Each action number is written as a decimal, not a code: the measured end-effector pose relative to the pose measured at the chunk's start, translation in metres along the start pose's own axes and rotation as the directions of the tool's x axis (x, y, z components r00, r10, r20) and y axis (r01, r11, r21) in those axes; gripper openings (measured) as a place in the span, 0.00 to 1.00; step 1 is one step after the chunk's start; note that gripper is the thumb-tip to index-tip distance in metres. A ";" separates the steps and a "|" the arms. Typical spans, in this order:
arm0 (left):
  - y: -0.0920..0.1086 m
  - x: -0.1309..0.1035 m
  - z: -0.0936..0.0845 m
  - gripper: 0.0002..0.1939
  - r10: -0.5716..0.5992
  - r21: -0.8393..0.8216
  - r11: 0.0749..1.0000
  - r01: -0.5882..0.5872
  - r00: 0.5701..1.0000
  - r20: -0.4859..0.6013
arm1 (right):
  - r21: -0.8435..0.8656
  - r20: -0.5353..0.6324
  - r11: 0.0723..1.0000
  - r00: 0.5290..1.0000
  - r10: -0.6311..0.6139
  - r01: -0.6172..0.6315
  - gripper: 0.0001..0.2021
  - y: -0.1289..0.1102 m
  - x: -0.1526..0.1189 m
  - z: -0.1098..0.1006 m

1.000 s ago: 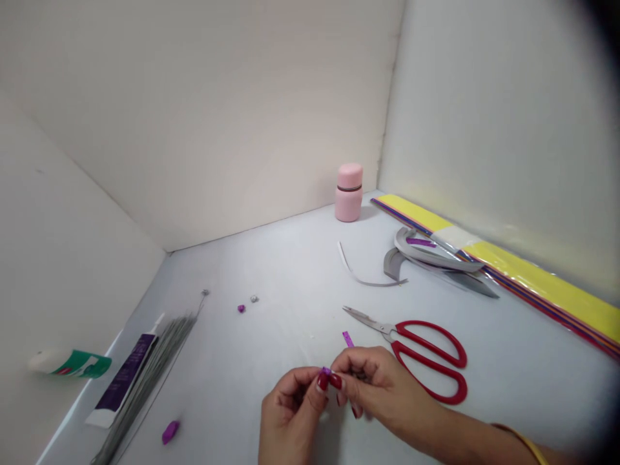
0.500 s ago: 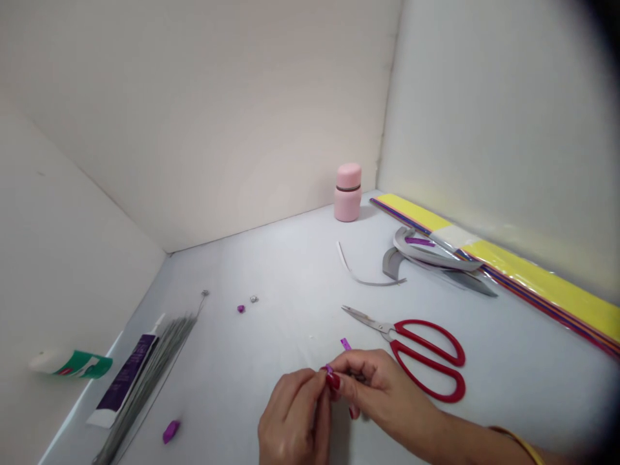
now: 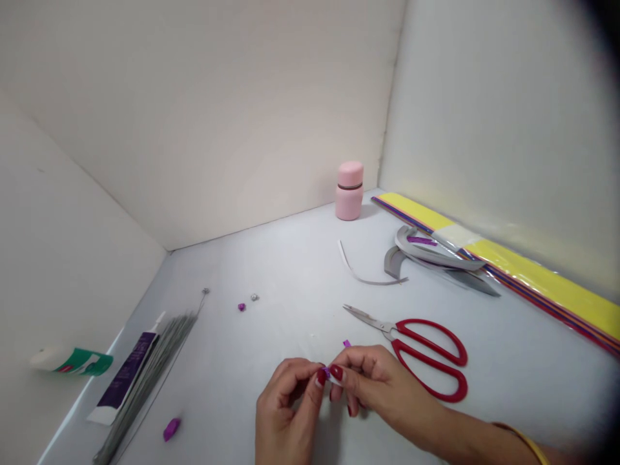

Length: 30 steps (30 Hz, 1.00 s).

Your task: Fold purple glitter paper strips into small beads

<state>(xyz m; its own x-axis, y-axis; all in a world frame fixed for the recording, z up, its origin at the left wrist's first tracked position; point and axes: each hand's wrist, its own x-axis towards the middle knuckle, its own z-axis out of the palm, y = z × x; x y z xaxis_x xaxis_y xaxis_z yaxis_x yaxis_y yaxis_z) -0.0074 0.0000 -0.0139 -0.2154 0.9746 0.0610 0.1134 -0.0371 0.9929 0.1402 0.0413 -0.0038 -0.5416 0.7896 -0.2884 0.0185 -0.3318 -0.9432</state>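
Low in the middle of the head view, my left hand and my right hand meet at the fingertips. Between them they pinch a small purple paper strip, most of it covered by my thumbs and fingers. A purple end sticks out beyond my right index finger; I cannot tell whether it is the same strip. Just right of my right hand lie scissors with red handles, blades pointing left. To the left on the table rests a folded purple piece.
A small purple piece and a silver one lie mid-table. At left are a bundle of grey wires, a purple glue tube and a green-white tube. Behind stand a pink jar, grey strips and yellow packaged paper.
My left hand has turned so that its thumb now shows, pressed against the strip beside my right thumb. The purple end behind my right hand shows less than before.
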 end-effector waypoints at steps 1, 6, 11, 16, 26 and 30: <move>0.000 0.000 0.000 0.05 -0.058 -0.032 0.998 0.058 0.998 -0.002 | -0.003 0.000 1.000 1.000 0.003 -0.003 0.16 0.000 0.000 0.000; -0.001 0.001 0.002 0.11 -0.348 -0.180 0.920 0.348 0.937 0.031 | -0.020 -0.011 1.000 1.000 0.024 -0.024 0.12 -0.006 0.001 0.001; 0.003 0.003 0.004 0.14 -0.387 -0.216 0.897 0.386 0.921 0.042 | -0.019 -0.030 0.999 0.999 0.042 -0.043 0.09 -0.011 0.001 0.002; 0.006 0.006 0.002 0.13 -0.432 -0.198 0.875 0.441 0.897 0.090 | -0.036 -0.011 0.999 0.999 0.036 -0.037 0.09 -0.011 0.003 -0.001; 0.004 0.008 -0.001 0.13 -0.444 -0.162 0.874 0.458 0.889 0.111 | -0.047 0.010 0.997 0.998 0.067 -0.066 0.10 -0.008 0.002 -0.003; 0.006 0.008 -0.001 0.13 -0.438 -0.169 0.875 0.454 0.890 0.127 | -0.060 -0.004 0.995 0.997 0.075 -0.075 0.09 -0.006 0.004 -0.005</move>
<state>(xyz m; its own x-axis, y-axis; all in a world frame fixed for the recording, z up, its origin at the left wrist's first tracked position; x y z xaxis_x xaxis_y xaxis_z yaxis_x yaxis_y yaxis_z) -0.0093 0.0071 -0.0075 -0.1181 0.9118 -0.3934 -0.1626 0.3731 0.9135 0.1423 0.0491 -0.0004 -0.5350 0.7649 -0.3587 0.1097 -0.3581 -0.9272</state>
